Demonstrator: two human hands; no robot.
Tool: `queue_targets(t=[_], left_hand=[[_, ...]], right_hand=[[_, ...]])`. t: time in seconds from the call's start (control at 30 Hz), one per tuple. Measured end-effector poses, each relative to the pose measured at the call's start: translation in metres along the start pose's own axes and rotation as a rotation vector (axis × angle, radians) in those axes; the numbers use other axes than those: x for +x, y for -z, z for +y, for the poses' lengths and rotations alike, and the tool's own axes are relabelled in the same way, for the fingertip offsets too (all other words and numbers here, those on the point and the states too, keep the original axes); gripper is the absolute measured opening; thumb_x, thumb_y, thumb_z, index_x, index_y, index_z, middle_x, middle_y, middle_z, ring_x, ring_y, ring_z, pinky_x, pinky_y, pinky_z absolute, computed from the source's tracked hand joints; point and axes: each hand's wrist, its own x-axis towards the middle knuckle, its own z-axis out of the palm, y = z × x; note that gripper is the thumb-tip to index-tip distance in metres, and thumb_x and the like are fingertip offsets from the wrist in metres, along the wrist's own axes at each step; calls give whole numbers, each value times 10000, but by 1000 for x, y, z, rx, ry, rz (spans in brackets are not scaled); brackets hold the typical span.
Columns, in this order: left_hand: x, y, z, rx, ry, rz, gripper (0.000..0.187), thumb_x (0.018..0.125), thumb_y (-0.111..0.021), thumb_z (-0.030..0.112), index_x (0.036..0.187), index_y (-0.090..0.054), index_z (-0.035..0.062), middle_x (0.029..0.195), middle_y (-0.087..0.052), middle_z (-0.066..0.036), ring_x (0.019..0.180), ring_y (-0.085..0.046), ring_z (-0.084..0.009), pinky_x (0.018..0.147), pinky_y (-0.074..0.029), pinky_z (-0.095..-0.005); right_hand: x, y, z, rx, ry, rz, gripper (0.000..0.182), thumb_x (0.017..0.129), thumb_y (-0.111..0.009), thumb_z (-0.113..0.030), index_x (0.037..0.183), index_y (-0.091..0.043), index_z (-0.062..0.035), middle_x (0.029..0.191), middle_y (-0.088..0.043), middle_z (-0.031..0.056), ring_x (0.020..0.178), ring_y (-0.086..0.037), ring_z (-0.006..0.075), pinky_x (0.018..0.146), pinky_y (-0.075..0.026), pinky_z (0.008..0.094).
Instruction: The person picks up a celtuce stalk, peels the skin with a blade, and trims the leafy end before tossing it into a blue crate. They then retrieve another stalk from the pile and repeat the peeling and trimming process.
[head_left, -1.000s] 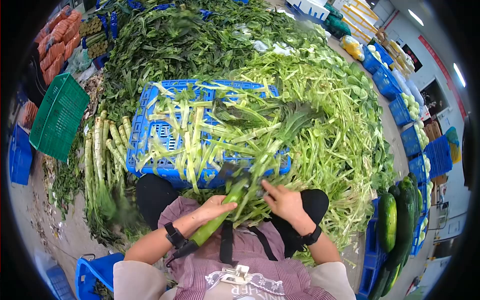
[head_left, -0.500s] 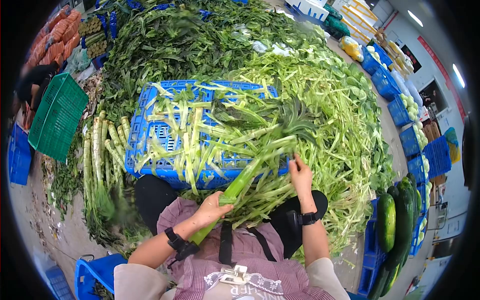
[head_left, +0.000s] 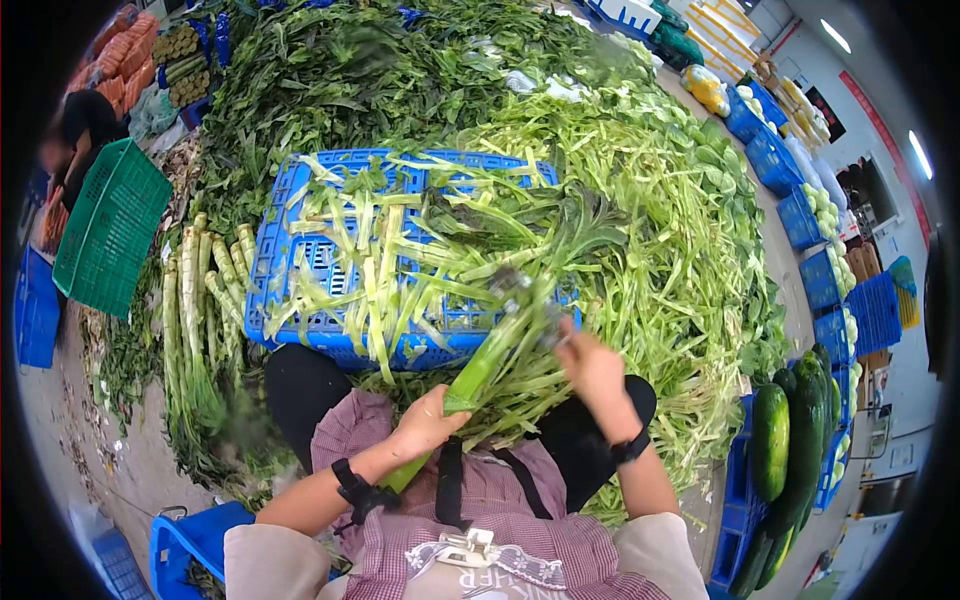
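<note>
left hand: fingers clenched round the lower part of the celtuce stalk, gripping it. Sits at 6 o'clock of the blue crate, just above the lap.
right hand: motion-blurred, at 3 o'clock of the stalk and touching or nearly touching it. Looks closed on a peeler whose metal end shows at the stalk's upper part; exact finger grip cannot tell.
celtuce stalk: pale green, tilted, butt end at 7 o'clock near the left wrist, leafy top pointing to 1 o'clock over the crate's near right corner. Held off the pile, over the person's knees.
blue crate: upside down straight ahead, at 12 o'clock of the hands, draped with long green peel strips.
peeled stalks: row lying on the floor at 9 o'clock of the crate, just beside it.
leaf pile: dark greens heaped at 12 o'clock behind the crate.
trimmings heap: lighter green, from 1 to 4 o'clock, running up against the crate's right side.
green crate: at 10 o'clock, tilted, well apart from the hands. Another person crouches just beyond it.
cucumbers: dark green, stacked at 4 o'clock on blue bins.
wrists: black straps on both.
</note>
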Motion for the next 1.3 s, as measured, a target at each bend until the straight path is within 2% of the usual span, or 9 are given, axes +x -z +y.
queue_targets(t=[0.17,0.37,0.53,0.7,0.77,0.87,1.1,1.17,1.3], left_hand=[[3,-6,-12,95,-75,119,589,845,-624,381,1210,-467,-54,846,-615,-156,713,-616,-191,642,-488,-334],[6,0,-20,-264,140,-100,469,912,-557,332,1193,-488,-37,903,-609,-108,666,-562,-144,603,-473,-297],[-7,5,9,-310,50,-118,386,920,-565,266,1186,-508,-8,1002,-608,-96,809,-575,-137,699,-477,-287],[-8,-7,4,-194,-99,124,431,847,-659,163,1201,-491,-17,1080,-609,-127,1003,-568,-192,902,-431,-312],[-6,-8,-3,-173,-102,136,443,834,-667,151,1201,-489,-20,1080,-608,-129,1007,-569,-193,899,-434,-312],[-9,-2,-4,-118,-95,153,453,819,-676,132,1201,-488,-24,1080,-606,-132,1013,-569,-199,897,-438,-315],[20,12,14,-143,-238,330,440,840,-662,126,1212,-489,-32,1079,-605,-161,1011,-580,-232,901,-441,-335],[38,23,21,-23,-245,289,465,845,-666,179,1221,-495,-35,1032,-612,-181,998,-585,-292,902,-443,-361],[49,16,24,489,-238,443,682,780,-712,244,1332,-392,4,1242,-470,-225,1039,-552,-356,903,-446,-421]], right_hand=[[15,6,22,103,-278,33,386,813,-658,-269,1179,-630,-149,794,-661,135,675,-641,317,595,-509,405],[-41,21,-42,51,334,-170,463,771,-697,-274,1221,-598,-231,699,-530,43,541,-568,240,473,-472,350],[-6,12,10,36,91,-92,444,784,-692,-293,1216,-614,-230,738,-589,79,622,-608,283,541,-487,378],[20,7,31,1,-179,-10,412,796,-693,-312,1191,-633,-211,810,-664,119,725,-637,317,624,-511,386],[17,-11,46,56,-100,93,425,816,-683,-292,1217,-618,-167,732,-652,116,662,-639,252,613,-504,354],[22,2,42,758,-730,168,414,882,-625,-245,1240,-586,-43,669,-613,38,585,-526,99,577,-454,277],[-7,17,39,653,-482,251,423,885,-631,-240,1255,-579,-41,654,-573,17,539,-461,70,527,-398,235],[-15,43,16,934,-561,231,351,917,-583,-265,1174,-627,-30,632,-566,55,516,-502,110,502,-415,250],[-48,49,24,1821,-573,-110,454,963,-432,-429,1144,-572,-36,628,-550,115,468,-505,175,453,-406,293]])
